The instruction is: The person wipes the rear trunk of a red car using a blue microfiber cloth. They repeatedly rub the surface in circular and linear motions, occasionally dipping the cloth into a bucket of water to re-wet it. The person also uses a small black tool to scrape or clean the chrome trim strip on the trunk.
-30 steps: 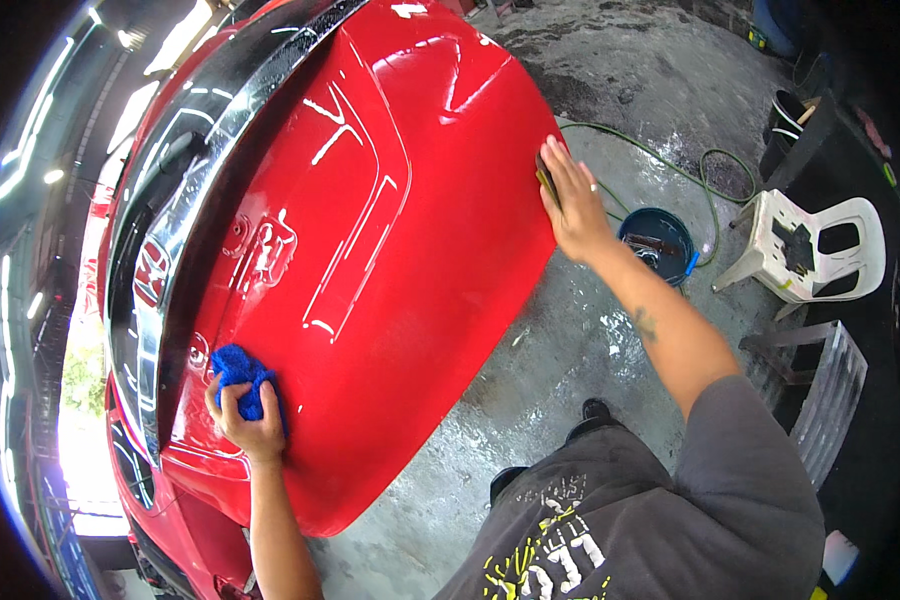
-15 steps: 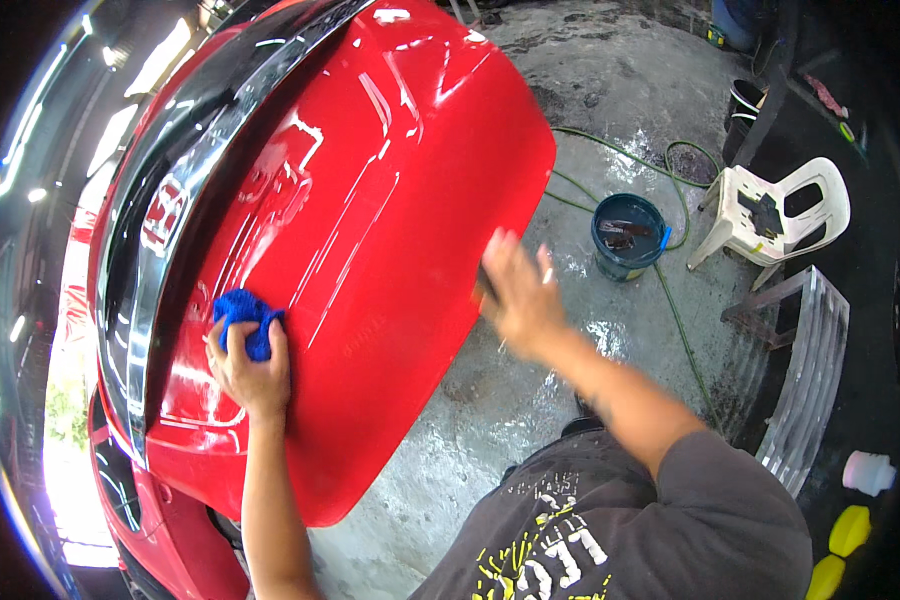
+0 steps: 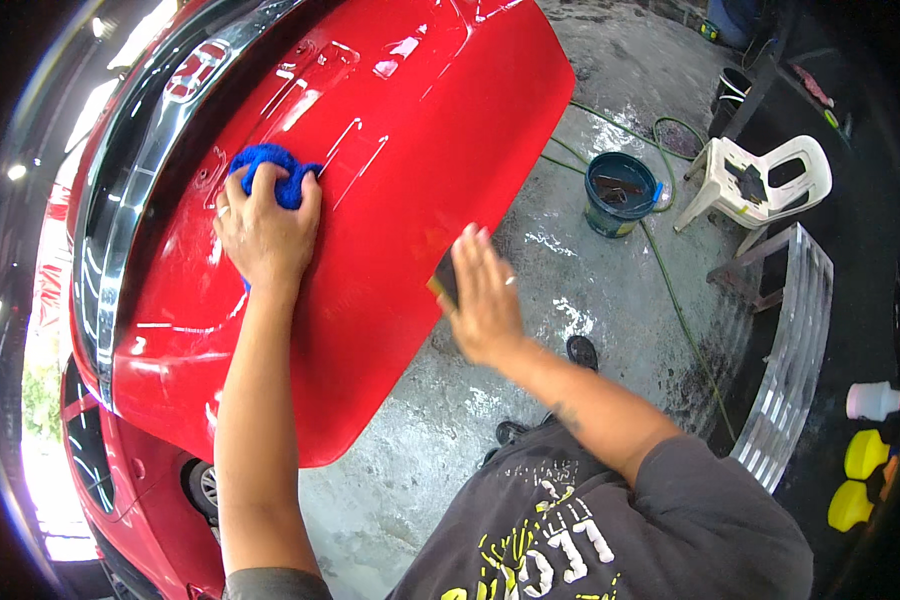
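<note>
My left hand (image 3: 265,240) is closed on a bunched blue cloth (image 3: 295,188), pressing it against the glossy upper part of a red car body panel (image 3: 390,200). A ring shows on one finger. At the panel's lower right edge, my right hand (image 3: 488,310) has its fingers stretched over a flat dark block with a yellowish edge (image 3: 444,283). The palm hides most of the block, and the hand is at the panel's edge. A chrome strip (image 3: 155,140) with an emblem runs along the panel's far left side.
A dark bucket (image 3: 610,222) with water and dark pieces in it stands on the wet concrete floor. A green hose (image 3: 675,300) trails past it. To the right are a worn white plastic chair (image 3: 760,207), a metal slatted bench (image 3: 798,340), a white bottle (image 3: 870,400) and yellow pads (image 3: 851,505).
My left hand has slid the blue cloth farther up the panel. My right hand, blurred before, has come left and nearer with the dark block. The view has shifted somewhat.
</note>
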{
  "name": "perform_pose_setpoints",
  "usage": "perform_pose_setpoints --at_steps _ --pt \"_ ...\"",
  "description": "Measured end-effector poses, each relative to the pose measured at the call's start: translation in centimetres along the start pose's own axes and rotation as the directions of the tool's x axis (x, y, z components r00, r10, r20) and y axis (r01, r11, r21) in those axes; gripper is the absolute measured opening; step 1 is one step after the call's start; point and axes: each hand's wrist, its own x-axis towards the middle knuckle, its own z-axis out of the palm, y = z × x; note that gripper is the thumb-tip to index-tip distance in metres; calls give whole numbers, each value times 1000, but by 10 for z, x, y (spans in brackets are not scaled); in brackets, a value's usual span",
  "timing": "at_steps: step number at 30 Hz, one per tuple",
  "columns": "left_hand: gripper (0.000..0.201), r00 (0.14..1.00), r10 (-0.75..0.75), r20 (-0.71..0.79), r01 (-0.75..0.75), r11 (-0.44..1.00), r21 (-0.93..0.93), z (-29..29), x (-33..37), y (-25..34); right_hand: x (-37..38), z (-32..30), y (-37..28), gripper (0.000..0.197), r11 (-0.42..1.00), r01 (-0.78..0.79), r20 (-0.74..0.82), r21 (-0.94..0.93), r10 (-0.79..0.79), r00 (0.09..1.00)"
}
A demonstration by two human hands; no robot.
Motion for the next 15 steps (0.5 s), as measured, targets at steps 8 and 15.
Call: perform_pose_setpoints --at_steps 8,15 --pt "38 1000 -3 -6 3 1000 10 -6 -1 -7 -16 -9 -22 78 979 49 54 -195 -39 998" --pt "38 1000 20 -19 -20 1000 -17 -3 0 -2 71 -13 50 76 965 -263 -98 17 263 960"
